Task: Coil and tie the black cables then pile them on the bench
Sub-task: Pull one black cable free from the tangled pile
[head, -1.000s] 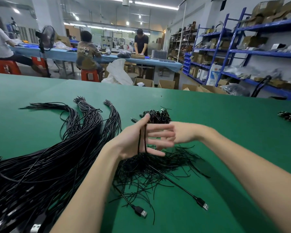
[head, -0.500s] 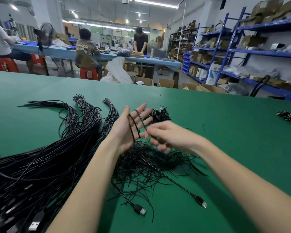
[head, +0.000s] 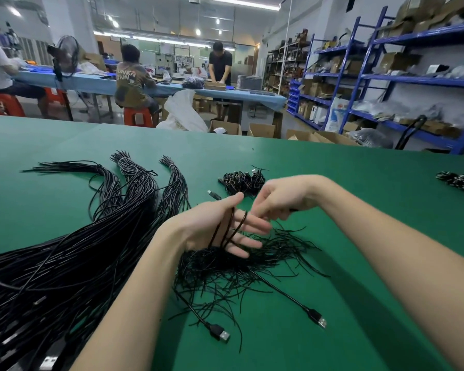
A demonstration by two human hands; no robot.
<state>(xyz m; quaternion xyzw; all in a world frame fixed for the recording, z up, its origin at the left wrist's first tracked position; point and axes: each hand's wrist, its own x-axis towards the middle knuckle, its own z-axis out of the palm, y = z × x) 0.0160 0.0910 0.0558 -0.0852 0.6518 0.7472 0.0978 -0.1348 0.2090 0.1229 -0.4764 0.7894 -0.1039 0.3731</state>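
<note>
Black USB cable (head: 227, 227) loops across the left hand's (head: 214, 227) spread, straight fingers above the green bench (head: 332, 183), while the right hand (head: 276, 198), fingers curled, pinches its strand just beside, over loose twist ties (head: 252, 266).

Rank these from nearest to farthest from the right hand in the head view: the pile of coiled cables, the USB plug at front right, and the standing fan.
From the right hand:
1. Pile of coiled cables, just behind and left of it on the bench.
2. USB plug, toward the front edge, right side.
3. Standing fan, far back left, off the bench.
</note>
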